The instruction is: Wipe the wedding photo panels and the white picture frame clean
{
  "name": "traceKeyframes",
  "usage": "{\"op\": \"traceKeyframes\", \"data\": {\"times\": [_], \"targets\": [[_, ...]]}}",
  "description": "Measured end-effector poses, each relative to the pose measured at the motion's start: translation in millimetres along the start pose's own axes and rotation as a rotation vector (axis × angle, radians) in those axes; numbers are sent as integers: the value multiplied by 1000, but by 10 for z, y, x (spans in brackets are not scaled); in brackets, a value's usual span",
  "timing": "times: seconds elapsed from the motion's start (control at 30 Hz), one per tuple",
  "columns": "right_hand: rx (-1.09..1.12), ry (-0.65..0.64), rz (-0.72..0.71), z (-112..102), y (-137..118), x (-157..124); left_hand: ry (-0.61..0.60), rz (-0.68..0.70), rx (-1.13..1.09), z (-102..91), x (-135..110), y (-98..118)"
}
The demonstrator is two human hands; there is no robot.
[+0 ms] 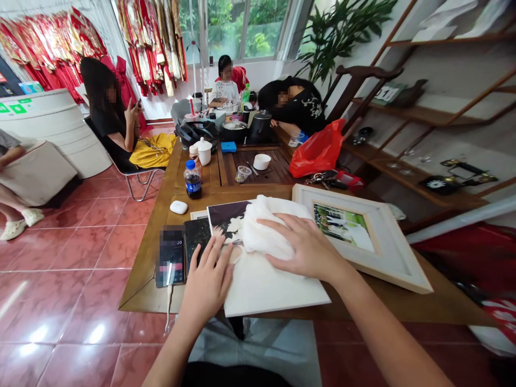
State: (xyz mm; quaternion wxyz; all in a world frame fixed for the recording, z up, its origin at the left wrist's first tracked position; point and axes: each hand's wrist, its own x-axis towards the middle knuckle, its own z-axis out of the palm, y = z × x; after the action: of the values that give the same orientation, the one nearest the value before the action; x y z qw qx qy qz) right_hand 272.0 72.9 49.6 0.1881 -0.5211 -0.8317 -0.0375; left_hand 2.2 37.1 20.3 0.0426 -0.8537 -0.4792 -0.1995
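Note:
A large photo print (282, 287) lies flat near the front edge of the wooden table, its upper left part dark and its lower part pale. My left hand (209, 274) rests on its left side with the fingers stretched out. Under my right hand (302, 244) is a bunched white cloth (264, 220), pressed onto the print with the fingers curved over it. The cloth and both hands cover part of the picture. A framed photo (342, 226) with a wide pale border lies to the right, close to my right hand.
Left of the print lie a phone (170, 255) with a cable and a white earphone case (178, 207). Further back stand a cola bottle (193, 181), a white lidded cup (204, 151), a white bowl (262, 161) and a red plastic bag (318, 150). Several people sit around.

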Motion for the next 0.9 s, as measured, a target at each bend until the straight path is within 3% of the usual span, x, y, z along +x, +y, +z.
{"op": "traceKeyframes", "data": {"times": [0.13, 0.3, 0.4, 0.5, 0.57, 0.67, 0.83, 0.9], "targets": [[11, 161, 20, -46, 132, -127, 64, 69, -4, -14, 6, -8], [13, 551, 193, -233, 404, -348, 57, 171, -3, -69, 11, -3], [-106, 797, 217, -397, 558, -483, 25, 185, -26, -145, 12, 62], [-251, 937, 217, -504, 694, -611, -13, 191, -36, -216, 9, 175], [-326, 963, 220, -526, 789, -685, -31, 216, -26, -236, 10, 266], [-428, 884, 286, -489, 955, -764, -83, 275, 15, -221, 31, 408], [-413, 402, 352, -212, 1231, -754, -196, 340, 119, -153, 97, 589], [-335, 288, 325, -53, 1277, -715, -240, 351, 153, -133, 109, 620]]}}
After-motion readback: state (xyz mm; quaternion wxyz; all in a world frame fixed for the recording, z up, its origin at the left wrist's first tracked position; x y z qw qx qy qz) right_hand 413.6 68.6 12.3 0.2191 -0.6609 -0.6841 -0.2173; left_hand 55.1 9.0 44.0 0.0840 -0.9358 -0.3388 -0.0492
